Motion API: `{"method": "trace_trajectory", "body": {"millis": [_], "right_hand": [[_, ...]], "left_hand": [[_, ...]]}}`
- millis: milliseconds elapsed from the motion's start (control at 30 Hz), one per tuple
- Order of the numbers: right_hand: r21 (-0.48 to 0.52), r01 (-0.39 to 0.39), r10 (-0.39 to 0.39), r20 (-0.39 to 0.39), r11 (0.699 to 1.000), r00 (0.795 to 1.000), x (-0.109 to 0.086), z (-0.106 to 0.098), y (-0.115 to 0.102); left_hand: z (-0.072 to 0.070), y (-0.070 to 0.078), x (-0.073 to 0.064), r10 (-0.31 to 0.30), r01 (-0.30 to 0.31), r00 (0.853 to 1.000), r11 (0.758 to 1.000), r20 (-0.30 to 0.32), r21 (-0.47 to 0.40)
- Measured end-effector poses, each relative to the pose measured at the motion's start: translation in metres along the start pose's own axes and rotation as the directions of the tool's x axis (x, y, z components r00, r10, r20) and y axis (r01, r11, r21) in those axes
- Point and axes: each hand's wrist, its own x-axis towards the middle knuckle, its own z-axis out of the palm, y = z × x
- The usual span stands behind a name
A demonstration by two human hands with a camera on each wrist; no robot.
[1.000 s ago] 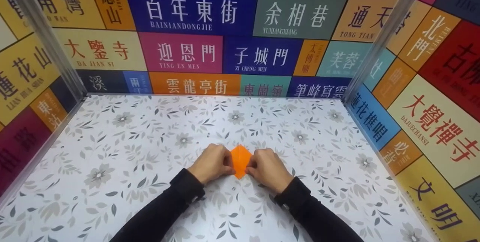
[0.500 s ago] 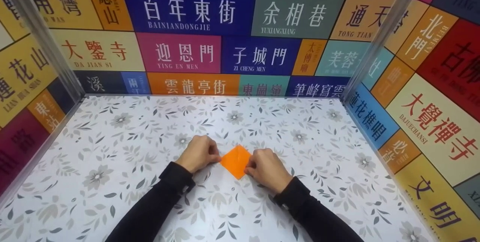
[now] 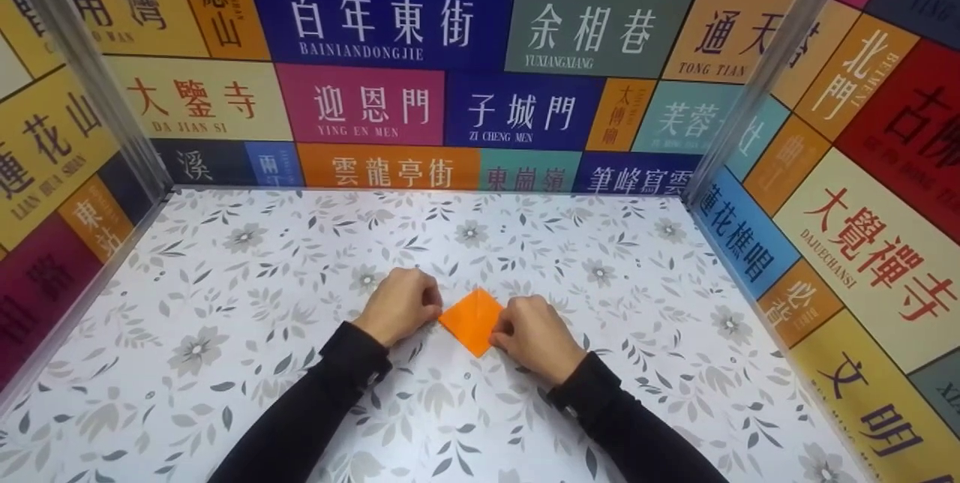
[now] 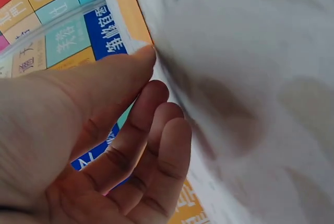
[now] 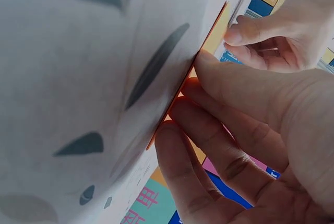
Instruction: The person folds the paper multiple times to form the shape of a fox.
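Note:
An orange square of paper (image 3: 469, 322), with a crease near its upper corner, lies flat and turned like a diamond on the table. My left hand (image 3: 401, 307) holds the left corner; in the left wrist view the thumb is on the edge of the paper (image 4: 134, 12) and the other fingers curl beneath it. My right hand (image 3: 538, 338) covers the right corner. Seen from the right wrist, its thumb and curled fingertips hold the sheet (image 5: 214, 35) along the edge. Part of the right corner is hidden behind those fingers.
The table (image 3: 300, 408) wears a white cover with grey flowers and leaves. Walls of coloured sign panels (image 3: 375, 18) stand behind it and on both sides, with clear strips (image 3: 750, 100) at the corners.
My left hand has moved outward to the left, and the paper's left side now spreads out from a narrower shape into a fuller diamond. The right hand has stayed in place.

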Motion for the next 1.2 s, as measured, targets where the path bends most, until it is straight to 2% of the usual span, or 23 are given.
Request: {"method": "trace_trajectory", "body": {"millis": [133, 333, 467, 767, 867, 1033, 1200], "right_hand": [[-0.001, 0.008, -0.008, 0.003, 1.000, 1.000, 0.000, 0.000, 0.001], [-0.010, 0.033, -0.033, 0.006, 0.999, 0.999, 0.001, 0.000, 0.001], [-0.012, 0.050, -0.050, 0.015, 0.999, 0.999, 0.002, -0.001, 0.002], [0.013, 0.129, -0.129, 0.012, 0.992, 0.992, 0.003, -0.001, 0.005], [0.021, 0.125, -0.125, 0.013, 0.992, 0.992, 0.003, -0.003, 0.005], [0.040, 0.083, -0.083, 0.013, 0.996, 0.996, 0.003, -0.005, 0.003], [0.062, 0.079, -0.081, 0.026, 0.995, 0.996, 0.001, -0.003, -0.003]], "left_hand": [[0.001, 0.011, -0.003, 0.031, -0.031, 1.000, 1.000, 0.007, 0.007], [0.008, 0.023, -0.007, 0.133, -0.133, 0.991, 0.991, 0.030, -0.012], [0.012, 0.026, -0.011, 0.172, -0.170, 0.984, 0.985, 0.048, -0.032], [0.018, 0.026, -0.017, 0.213, -0.209, 0.972, 0.977, 0.100, -0.047], [0.019, 0.026, -0.018, 0.230, -0.224, 0.968, 0.973, 0.103, -0.059], [0.020, 0.027, -0.018, 0.208, -0.200, 0.972, 0.977, 0.108, -0.074], [0.021, 0.030, -0.017, 0.164, -0.157, 0.980, 0.985, 0.112, -0.066]]}}
